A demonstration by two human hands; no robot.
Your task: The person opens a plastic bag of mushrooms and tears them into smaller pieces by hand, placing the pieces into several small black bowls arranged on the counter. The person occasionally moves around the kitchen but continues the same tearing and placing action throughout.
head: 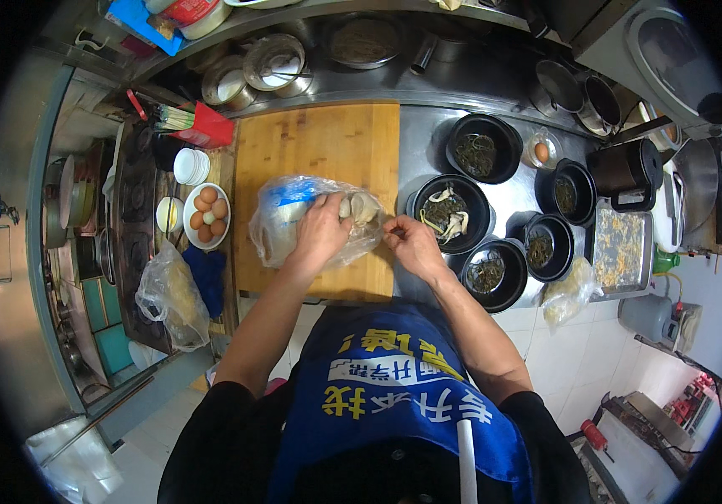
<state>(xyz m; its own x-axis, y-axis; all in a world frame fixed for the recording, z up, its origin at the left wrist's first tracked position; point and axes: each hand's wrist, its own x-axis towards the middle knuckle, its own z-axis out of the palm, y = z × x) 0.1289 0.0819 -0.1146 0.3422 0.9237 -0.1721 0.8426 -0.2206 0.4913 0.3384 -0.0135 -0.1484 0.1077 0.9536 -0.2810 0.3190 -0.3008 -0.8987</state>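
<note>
A clear plastic bag (272,236) with blue print lies on the wooden cutting board (317,142). Pale mushrooms (362,208), which look like oyster mushrooms, show at its right side. My left hand (323,230) grips the bag and mushrooms from above. Just past the bag's right edge, my right hand (416,247) has its fingers curled and pinched; whether they hold a small piece is hidden. Closest to that hand is a black bowl (485,211) with torn mushroom pieces (455,223) over dark green strands. Several other black bowls (512,296) hold dark strands alone.
Left of the board are a white bowl of eggs (225,234), stacked white dishes (192,166) and a tied plastic bag (175,302). Rightward stand a black pitcher (622,167), a metal tray (622,246) and another bag (569,293). Pots (272,60) line the back.
</note>
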